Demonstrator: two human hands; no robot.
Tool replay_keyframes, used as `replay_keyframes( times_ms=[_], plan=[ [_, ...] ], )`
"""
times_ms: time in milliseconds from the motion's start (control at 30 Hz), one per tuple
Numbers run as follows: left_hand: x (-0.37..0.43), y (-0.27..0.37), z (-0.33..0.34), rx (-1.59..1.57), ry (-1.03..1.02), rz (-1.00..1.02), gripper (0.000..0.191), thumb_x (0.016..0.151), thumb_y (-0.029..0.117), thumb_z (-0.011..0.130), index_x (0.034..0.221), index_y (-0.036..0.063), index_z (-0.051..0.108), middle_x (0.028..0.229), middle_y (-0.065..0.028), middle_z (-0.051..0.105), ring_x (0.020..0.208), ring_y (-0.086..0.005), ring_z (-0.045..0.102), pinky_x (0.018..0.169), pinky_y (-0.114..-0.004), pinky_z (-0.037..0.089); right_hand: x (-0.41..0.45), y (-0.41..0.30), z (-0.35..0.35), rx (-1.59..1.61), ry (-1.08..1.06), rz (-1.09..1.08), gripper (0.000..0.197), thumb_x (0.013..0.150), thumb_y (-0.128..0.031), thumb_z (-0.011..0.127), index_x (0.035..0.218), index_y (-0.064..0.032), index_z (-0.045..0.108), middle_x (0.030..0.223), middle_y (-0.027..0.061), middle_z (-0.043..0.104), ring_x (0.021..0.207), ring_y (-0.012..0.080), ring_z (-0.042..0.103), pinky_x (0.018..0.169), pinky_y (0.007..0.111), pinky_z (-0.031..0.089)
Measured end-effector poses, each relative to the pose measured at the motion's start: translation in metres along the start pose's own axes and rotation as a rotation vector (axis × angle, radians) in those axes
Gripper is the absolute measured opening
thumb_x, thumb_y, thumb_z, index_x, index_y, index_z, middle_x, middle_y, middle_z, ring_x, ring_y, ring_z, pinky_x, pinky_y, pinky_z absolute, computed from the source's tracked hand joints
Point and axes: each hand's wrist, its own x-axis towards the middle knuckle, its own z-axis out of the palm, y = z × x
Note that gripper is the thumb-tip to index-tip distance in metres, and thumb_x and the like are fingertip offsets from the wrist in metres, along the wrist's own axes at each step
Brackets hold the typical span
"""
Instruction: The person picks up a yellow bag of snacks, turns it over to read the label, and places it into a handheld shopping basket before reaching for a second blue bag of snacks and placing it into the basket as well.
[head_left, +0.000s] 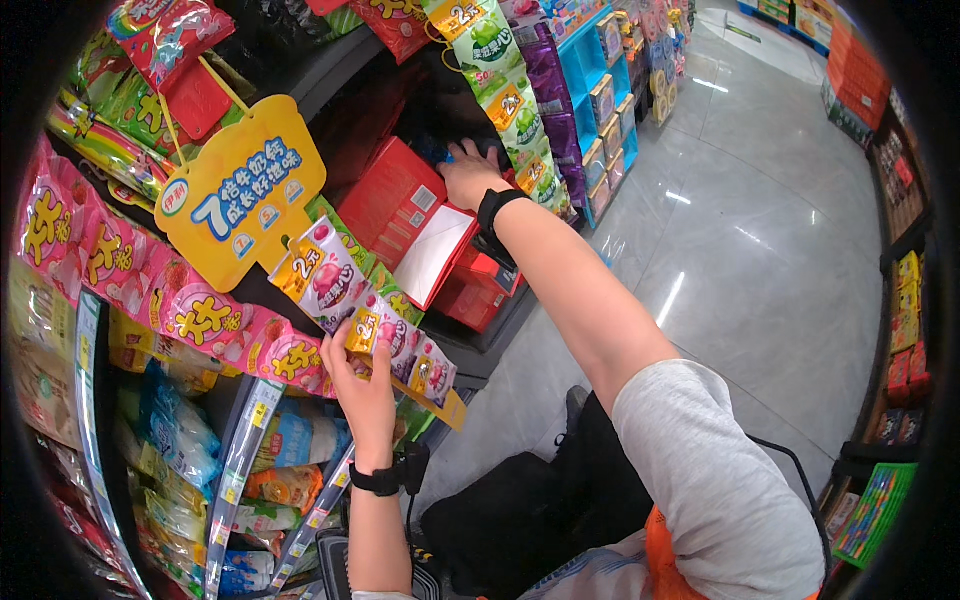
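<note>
My left hand (362, 375) is at a hanging strip of white and purple candy packets (390, 334), its thumb and fingers against the strip; whether they pinch it is hard to tell. My right hand (471, 172) reaches into a dark shelf recess, fingers spread, beside an open red cardboard box (390, 199) with a white inner flap. Something blue lies partly hidden by its fingertips. Below that box sits another red box (476, 289). A yellow hanging sign (240, 191) with printed writing is left of the strip. Both wrists wear black bands.
Pink candy packets (202, 315) hang in a row at the left, above curved shelves of bagged snacks (176, 431). A strip of green packets (502, 90) hangs beside the recess, near a blue display rack (589, 97). Grey tiled floor (735, 210) lies at the right, with shelving beyond.
</note>
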Motion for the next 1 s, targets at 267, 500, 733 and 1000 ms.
replay_keyframes(
  times_ms=[267,500,733,1000],
  plan=[
    [-0.005,-0.003,0.000,0.025,0.038,-0.023,0.041,0.089,0.011,0.064,0.127,0.0030,0.051,0.129,-0.0149,0.043,0.108,-0.0232,0.053,0.092,-0.033,0.043,-0.003,0.022,-0.014,0.173,-0.029,-0.065,0.055,0.082,-0.019,0.052,0.135,-0.0074,0.047,0.140,0.0171,0.037,0.135,0.0365,0.029,0.112,0.048,0.023],
    [-0.007,-0.005,-0.004,0.046,0.047,-0.019,0.040,0.091,0.011,0.061,0.129,0.0029,0.050,0.131,-0.0134,0.042,0.112,-0.0223,0.050,0.093,-0.032,0.041,-0.011,0.031,-0.038,0.230,-0.317,-0.238,0.075,0.077,-0.016,0.055,0.147,-0.0104,0.029,0.149,0.0159,0.033,0.137,0.0346,0.033,0.113,0.048,0.025],
    [-0.009,-0.006,-0.007,-0.038,0.002,-0.050,0.040,0.091,0.010,0.061,0.129,0.0018,0.049,0.129,-0.0117,0.042,0.112,-0.0203,0.049,0.092,-0.030,0.041,-0.026,0.033,-0.016,0.133,0.039,-0.213,0.047,0.073,-0.001,0.057,0.118,0.0075,0.048,0.129,0.0384,0.041,0.112,0.0488,0.051,0.091,0.045,0.047],
    [-0.004,-0.006,-0.001,0.035,0.000,0.011,0.039,0.095,0.008,0.057,0.133,0.0001,0.048,0.129,-0.0065,0.044,0.114,-0.0159,0.050,0.095,-0.029,0.042,-0.023,0.060,-0.004,-0.193,0.143,-0.290,0.021,0.073,-0.011,0.059,0.088,0.0002,0.069,0.100,0.0208,0.066,0.096,0.0349,0.062,0.080,0.040,0.052]
  ],
)
